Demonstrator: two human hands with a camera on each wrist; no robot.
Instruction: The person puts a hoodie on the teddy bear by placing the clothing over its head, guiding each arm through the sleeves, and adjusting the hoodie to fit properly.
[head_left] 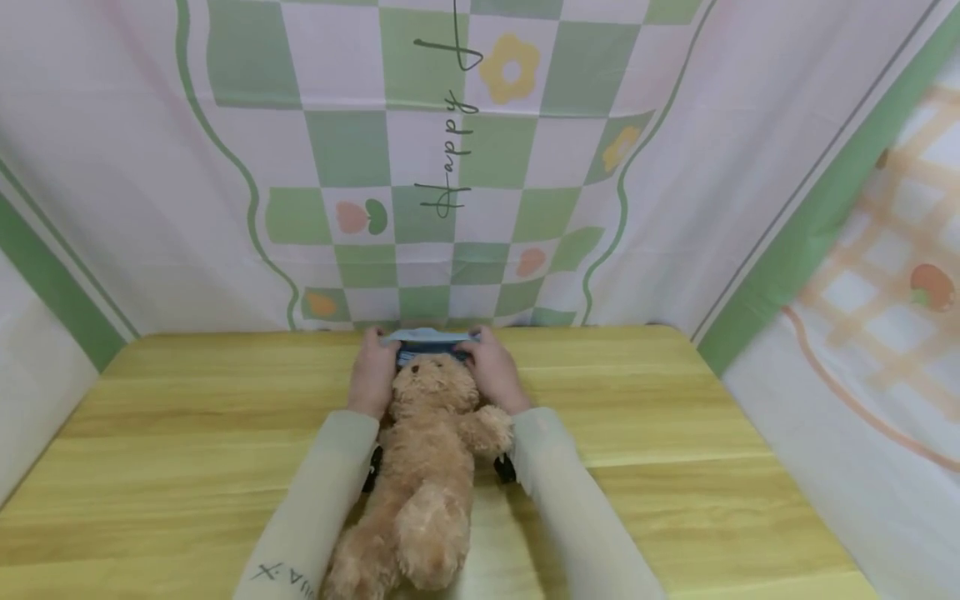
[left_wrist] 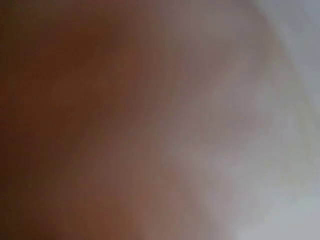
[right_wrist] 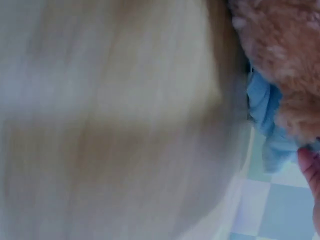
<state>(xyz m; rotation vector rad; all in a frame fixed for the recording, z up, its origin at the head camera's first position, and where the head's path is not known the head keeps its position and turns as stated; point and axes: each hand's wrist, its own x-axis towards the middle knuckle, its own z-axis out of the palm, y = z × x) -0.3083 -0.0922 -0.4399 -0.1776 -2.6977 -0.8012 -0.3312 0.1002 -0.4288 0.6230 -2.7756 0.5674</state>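
Observation:
A tan plush teddy bear (head_left: pixel 427 450) lies on the wooden table between two sleeved forearms, its head toward the far edge. Just beyond its head is a light blue piece of cloth (head_left: pixel 429 335), dark blue inside. My left hand (head_left: pixel 372 375) grips the left end of that cloth. On the other side, my right hand (head_left: pixel 493 371) pinches the right end beside the bear's head. In the right wrist view, a fingertip (right_wrist: pixel 309 167) presses on the blue cloth (right_wrist: pixel 265 102) next to brown fur (right_wrist: pixel 285 45). Only blurred brown and pale shapes fill the left wrist view.
The yellow wood-grain table (head_left: pixel 652 433) reaches a checked green and white curtain (head_left: pixel 450 208) right behind the hands. Another patterned cloth (head_left: pixel 885 317) hangs at the right. Black wrist straps (head_left: pixel 506 468) show beneath the forearms.

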